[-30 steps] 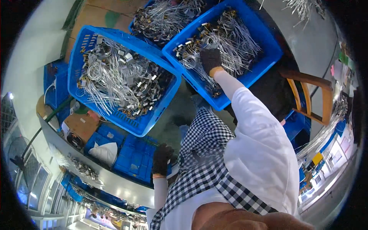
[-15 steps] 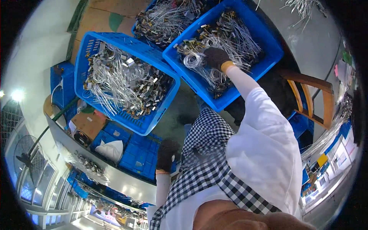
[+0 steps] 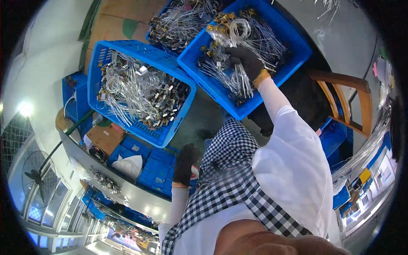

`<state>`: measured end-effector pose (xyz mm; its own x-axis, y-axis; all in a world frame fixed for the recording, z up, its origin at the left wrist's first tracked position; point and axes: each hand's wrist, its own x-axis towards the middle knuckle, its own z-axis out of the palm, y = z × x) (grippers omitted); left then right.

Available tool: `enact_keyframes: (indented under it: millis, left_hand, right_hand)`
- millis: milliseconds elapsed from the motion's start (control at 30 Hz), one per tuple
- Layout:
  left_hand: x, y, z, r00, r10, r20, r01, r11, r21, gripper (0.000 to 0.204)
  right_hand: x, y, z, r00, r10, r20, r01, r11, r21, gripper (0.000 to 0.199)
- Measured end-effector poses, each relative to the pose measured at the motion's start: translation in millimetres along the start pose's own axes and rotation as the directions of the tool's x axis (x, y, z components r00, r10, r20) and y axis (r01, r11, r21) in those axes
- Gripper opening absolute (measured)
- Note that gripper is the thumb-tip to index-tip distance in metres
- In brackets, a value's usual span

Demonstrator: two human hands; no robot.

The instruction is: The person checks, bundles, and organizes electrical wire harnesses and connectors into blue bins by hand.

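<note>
My right hand (image 3: 247, 63), in a dark glove with a yellow cuff, reaches into the blue crate (image 3: 293, 70) at the upper right. Its fingers are bent round a bundle of thin silvery wires (image 3: 241, 80), whose ends fan out below the hand. A looped coil of clear wire (image 3: 240, 29) lies just beyond, beside brass-coloured ends. My left hand (image 3: 186, 163), also dark-gloved, hangs low beside the checked apron (image 3: 231, 146). A small white and red patch shows at its palm side; its fingers are too dark to make out.
On the left stands a second blue crate (image 3: 178, 121), heaped with wired parts with small metal blocks (image 3: 163, 102). Another crate of wires (image 3: 182, 25) sits behind. A wooden chair (image 3: 363, 102) is at the right. Blue boxes (image 3: 159, 170) and a carton (image 3: 104, 138) lie lower left.
The clear coil has shifted to the far side of the right crate. My right hand has moved slightly nearer and rightward, over the wires. My left hand has risen a little.
</note>
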<state>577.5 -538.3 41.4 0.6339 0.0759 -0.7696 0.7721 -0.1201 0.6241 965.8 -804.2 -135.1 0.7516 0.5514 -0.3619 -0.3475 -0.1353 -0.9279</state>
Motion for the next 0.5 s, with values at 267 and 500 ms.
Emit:
enact_keyframes:
  millis: [267,500]
  left_hand:
    - [11.2,-33.2,-8.1,0.975,0.215,0.055,-0.219,0.887,0.406,0.035]
    - [8.0,-44.2,-16.3,0.997,0.081,-0.016,-0.081,0.997,0.020,0.041]
  right_hand:
    - [-12.6,-2.3,-3.1,0.885,0.372,-0.281,-0.122,0.767,0.630,0.024]
    - [-18.6,33.4,-4.6,0.998,0.046,-0.044,0.018,0.454,0.891,0.019]
